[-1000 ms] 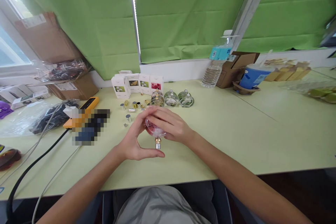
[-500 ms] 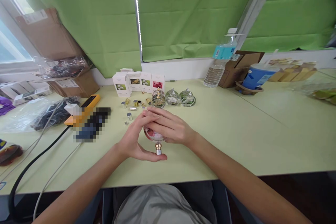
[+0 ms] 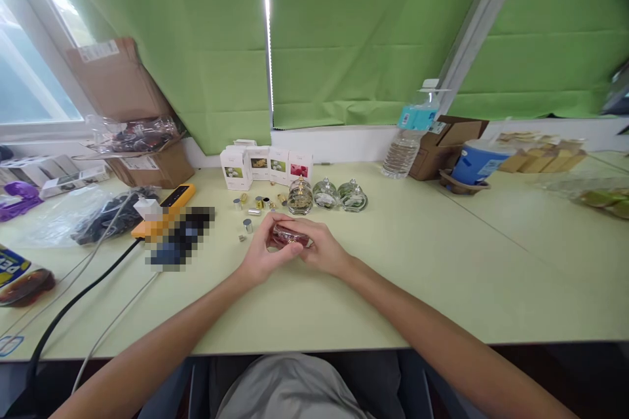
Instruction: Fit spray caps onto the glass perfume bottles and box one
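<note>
Between my two hands is a glass bottle (image 3: 289, 236) with a reddish tint, tilted so that its narrow side shows. My left hand (image 3: 263, 249) wraps round its left side, with the thumb across the near side. My right hand (image 3: 324, 247) closes on its right side, the fingers partly hidden behind it. Beyond my hands stand three similar glass bottles, one amber (image 3: 299, 196) and two clear with green inside (image 3: 325, 194) (image 3: 352, 196). Several small gold and silver caps (image 3: 247, 226) lie to the left.
White picture boxes (image 3: 236, 167) stand at the back of the table (image 3: 442, 275). On the left are an orange power strip (image 3: 184, 195), cables, plastic bags and a cardboard box (image 3: 152, 167). A water bottle (image 3: 400, 154) and a blue cup (image 3: 474, 162) stand at the right back.
Both hands have moved up in the view with the bottle. The bottle has turned, so its round face and the metal neck that pointed towards me no longer show. My left thumb has bent in over it.
</note>
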Demonstrator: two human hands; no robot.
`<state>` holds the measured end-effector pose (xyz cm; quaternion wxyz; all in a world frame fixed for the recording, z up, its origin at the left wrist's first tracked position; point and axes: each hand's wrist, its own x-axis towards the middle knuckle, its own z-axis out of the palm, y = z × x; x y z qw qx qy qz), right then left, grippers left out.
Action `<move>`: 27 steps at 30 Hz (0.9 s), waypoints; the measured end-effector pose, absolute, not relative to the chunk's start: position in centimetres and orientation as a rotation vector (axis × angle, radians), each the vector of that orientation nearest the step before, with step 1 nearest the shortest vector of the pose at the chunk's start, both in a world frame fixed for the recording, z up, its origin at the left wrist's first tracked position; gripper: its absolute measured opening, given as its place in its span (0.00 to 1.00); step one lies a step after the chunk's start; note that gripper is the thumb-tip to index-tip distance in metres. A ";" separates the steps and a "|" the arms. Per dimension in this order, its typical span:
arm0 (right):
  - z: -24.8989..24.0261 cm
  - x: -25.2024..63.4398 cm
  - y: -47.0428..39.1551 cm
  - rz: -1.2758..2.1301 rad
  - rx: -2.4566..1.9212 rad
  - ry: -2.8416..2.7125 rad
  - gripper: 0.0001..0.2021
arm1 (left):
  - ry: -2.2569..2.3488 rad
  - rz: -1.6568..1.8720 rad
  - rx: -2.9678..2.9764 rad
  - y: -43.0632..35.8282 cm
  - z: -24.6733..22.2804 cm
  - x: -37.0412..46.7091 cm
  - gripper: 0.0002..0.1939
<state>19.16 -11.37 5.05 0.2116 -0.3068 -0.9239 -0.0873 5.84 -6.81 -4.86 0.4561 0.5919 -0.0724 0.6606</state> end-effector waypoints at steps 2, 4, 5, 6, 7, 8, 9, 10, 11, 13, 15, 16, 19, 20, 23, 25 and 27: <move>4.9 19.0 -11.4 -0.158 -0.902 -2.547 0.22 | -0.176 1.584 1.412 -6.9 -4.8 5.9 0.20; 4.7 18.9 -11.4 -0.057 -0.951 -2.532 0.21 | -0.148 1.549 1.378 -7.0 -4.7 5.9 0.19; 4.6 18.9 -11.4 -0.017 -0.969 -2.525 0.21 | -0.132 1.541 1.368 -7.1 -4.7 5.9 0.19; 4.6 18.9 -11.3 -0.002 -0.978 -2.516 0.20 | -0.118 1.537 1.362 -7.1 -4.7 5.9 0.19; 4.6 18.9 -11.3 -0.011 -0.979 -2.508 0.20 | -0.109 1.536 1.358 -7.1 -4.7 5.9 0.20; 4.6 18.9 -11.2 -0.037 -0.974 -2.503 0.20 | -0.106 1.530 1.359 -7.1 -4.7 5.9 0.21; 4.6 19.0 -11.1 -0.071 -0.966 -2.502 0.20 | -0.106 1.519 1.364 -7.1 -4.7 5.9 0.22; 4.7 19.1 -11.0 -0.104 -0.958 -2.505 0.20 | -0.110 1.504 1.372 -7.0 -4.7 5.8 0.23; 4.8 19.3 -10.9 -0.127 -0.950 -2.511 0.19 | -0.119 1.486 1.382 -7.0 -4.7 5.8 0.24; 4.9 19.5 -10.7 -0.144 -0.945 -2.523 0.19 | -0.146 1.452 1.401 -6.8 -4.8 5.7 0.26; 5.1 19.7 -10.7 -0.132 -0.950 -2.529 0.19 | -0.165 1.423 1.429 -6.5 -4.8 5.6 0.31; 5.3 19.7 -10.7 -0.116 -0.961 -2.533 0.19 | -0.158 1.404 1.451 -6.5 -4.9 5.5 0.34; 5.7 19.5 -10.9 -0.086 -1.015 -2.548 0.20 | -0.061 1.380 1.537 -6.3 -4.7 5.1 0.39; 5.9 19.5 -11.0 -0.096 -1.050 -2.545 0.19 | -0.020 1.391 1.565 -6.4 -4.6 5.0 0.38; 6.3 19.4 -11.2 -0.133 -1.186 -2.500 0.13 | 0.065 1.447 1.617 -6.4 -4.3 4.8 0.31; 6.6 19.5 -11.1 -0.134 -1.270 -2.450 0.10 | 0.098 1.453 1.620 -6.3 -4.2 4.9 0.27; 6.8 19.7 -11.0 -0.130 -1.326 -2.403 0.07 | 0.132 1.448 1.618 -6.1 -4.3 5.1 0.23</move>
